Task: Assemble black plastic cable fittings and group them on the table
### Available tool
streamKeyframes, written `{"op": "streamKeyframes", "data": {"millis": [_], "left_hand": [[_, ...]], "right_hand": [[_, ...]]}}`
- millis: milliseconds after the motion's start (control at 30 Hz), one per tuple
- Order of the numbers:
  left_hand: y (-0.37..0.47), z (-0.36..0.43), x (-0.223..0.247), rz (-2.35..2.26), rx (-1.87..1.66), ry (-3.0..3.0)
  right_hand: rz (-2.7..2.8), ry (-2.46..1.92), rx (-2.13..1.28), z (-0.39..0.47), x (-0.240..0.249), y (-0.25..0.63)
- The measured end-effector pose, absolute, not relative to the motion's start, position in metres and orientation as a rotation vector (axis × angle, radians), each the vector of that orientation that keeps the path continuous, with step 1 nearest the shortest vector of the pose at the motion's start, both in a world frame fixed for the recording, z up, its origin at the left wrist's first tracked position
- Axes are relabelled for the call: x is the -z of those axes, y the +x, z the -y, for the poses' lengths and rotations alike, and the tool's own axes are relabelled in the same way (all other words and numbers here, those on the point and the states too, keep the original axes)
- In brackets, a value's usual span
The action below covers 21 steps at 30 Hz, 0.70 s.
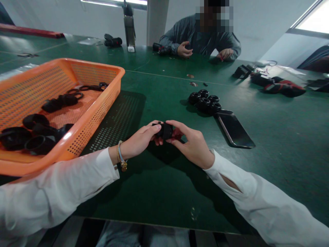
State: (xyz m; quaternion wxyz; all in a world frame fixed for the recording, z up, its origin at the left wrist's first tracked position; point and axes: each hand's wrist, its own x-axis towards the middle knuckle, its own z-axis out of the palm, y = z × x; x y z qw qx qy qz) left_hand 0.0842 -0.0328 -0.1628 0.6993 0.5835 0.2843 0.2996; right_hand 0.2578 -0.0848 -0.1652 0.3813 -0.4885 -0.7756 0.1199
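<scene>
Component, black, small and round, gripped between left hand and right hand, right of orange basket.

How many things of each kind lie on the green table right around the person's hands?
Orange basket: 1
Phone lying flat: 1
Cluster of small black round parts: 1 cluster; the exact number of parts is hard to tell
Black part held between the left hand and the right hand: 1
Total: 4

Green table with orange basket, phone, black round parts.
</scene>
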Motion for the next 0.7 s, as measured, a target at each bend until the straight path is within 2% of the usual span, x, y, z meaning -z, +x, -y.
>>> {"op": "streamKeyframes", "data": {"millis": [700], "left_hand": [[0.085,0.034,0.1597,-0.654,-0.648,1.235]], "right_hand": [[1.875,-1.235,-0.424,0.0848,0.1642,0.257]]}}
